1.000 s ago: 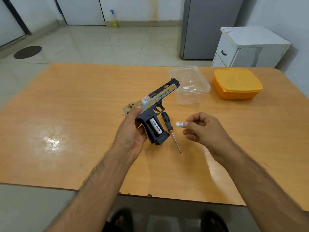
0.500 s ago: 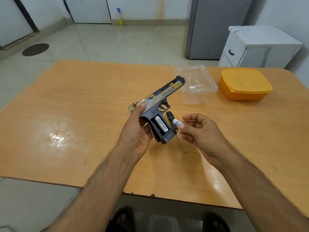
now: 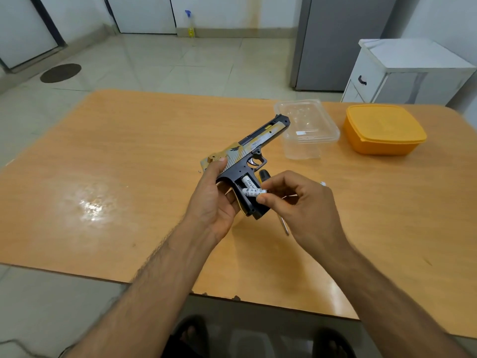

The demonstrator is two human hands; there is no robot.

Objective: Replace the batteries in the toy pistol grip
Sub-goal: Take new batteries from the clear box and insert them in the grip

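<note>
Change since a second ago: right hand [image 3: 296, 202], then apart from the grip, now against the open compartment, pinching a white battery [image 3: 254, 193] at its mouth. Battery laid crosswise over the battery already seated [image 3: 249, 183], touching it.

Toy pistol [image 3: 247, 156]: held above the table [image 3: 129, 164], near its middle; long axis diagonal, muzzle toward the far right, grip base toward the near edge. Open side of the grip facing up.

Left hand [image 3: 215, 200]: wrapped round the rear of the grip, thumb on the slide.

Screwdriver [image 3: 265, 174]: on the table, mostly hidden under the right hand.

Clear container [image 3: 307, 127] and orange lidded box [image 3: 382, 129]: far right, just beside each other.
</note>
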